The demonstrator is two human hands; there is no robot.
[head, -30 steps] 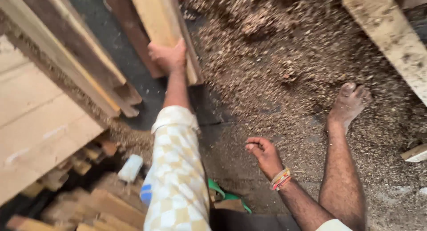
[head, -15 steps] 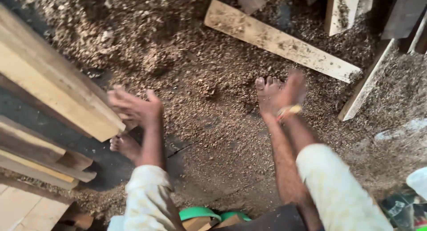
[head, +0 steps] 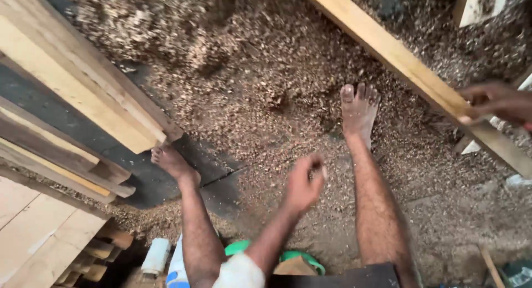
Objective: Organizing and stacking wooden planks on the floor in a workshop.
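Plainly our right hand (head: 493, 104) grips the near end of the long pale plank (head: 399, 60), fingers curled over its edge, while our left hand (head: 303, 181) hangs loosely half-closed on nothing. We judge the plank could slip or swing onto our bare right foot (head: 359, 108) just beside it. It looks straight and smooth, slanting across the sawdust floor (head: 266, 83).
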